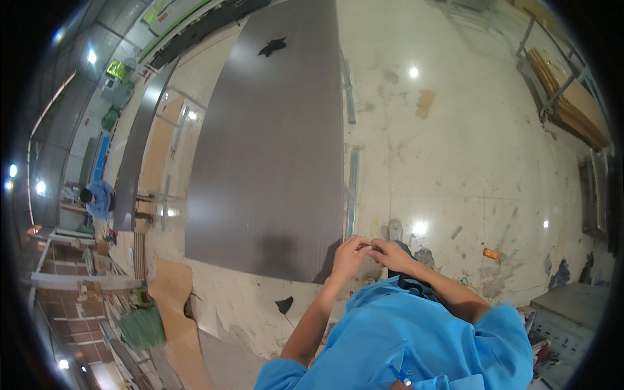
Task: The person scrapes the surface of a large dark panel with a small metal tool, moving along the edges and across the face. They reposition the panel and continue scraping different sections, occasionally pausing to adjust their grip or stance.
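My left hand [351, 257] and my right hand [391, 255] meet in front of my body, fingertips together in a pinch. Whatever they hold, if anything, is too small or hidden to tell. Both hands are beside the near right corner of a large dark grey-brown panel [273, 143]. That panel lies flat on metal supports [352, 185], its long side running away from me. Far off on its surface rests a crumpled black piece [272, 47], perhaps cloth or a glove.
A second long dark panel [138, 149] stands to the left, with a person in blue [99, 199] beside it. Brown sheets [564, 97] lean in a rack at far right. A grey cabinet [569, 318] is at lower right. Cardboard [174, 305] and a black scrap [284, 304] lie on the floor.
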Action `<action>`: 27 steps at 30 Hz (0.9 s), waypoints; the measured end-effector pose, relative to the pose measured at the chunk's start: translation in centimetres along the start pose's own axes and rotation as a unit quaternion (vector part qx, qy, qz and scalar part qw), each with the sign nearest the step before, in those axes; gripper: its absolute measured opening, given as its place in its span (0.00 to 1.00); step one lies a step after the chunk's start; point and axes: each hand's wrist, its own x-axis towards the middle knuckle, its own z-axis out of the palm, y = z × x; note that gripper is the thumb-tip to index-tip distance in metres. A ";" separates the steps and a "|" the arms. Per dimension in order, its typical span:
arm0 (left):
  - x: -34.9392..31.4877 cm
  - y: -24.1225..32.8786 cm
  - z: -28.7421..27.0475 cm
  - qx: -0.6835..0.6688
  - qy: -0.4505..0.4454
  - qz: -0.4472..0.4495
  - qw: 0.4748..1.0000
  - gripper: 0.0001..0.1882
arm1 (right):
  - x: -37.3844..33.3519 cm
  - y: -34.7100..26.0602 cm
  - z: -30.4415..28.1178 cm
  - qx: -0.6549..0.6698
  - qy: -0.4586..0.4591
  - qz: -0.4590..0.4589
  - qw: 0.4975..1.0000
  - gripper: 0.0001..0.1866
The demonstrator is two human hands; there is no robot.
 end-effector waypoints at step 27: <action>42.2 -3.0 -8.6 0.409 0.140 0.002 0.902 0.29 | 23.4 8.6 -36.2 -0.026 0.236 0.145 0.961 0.23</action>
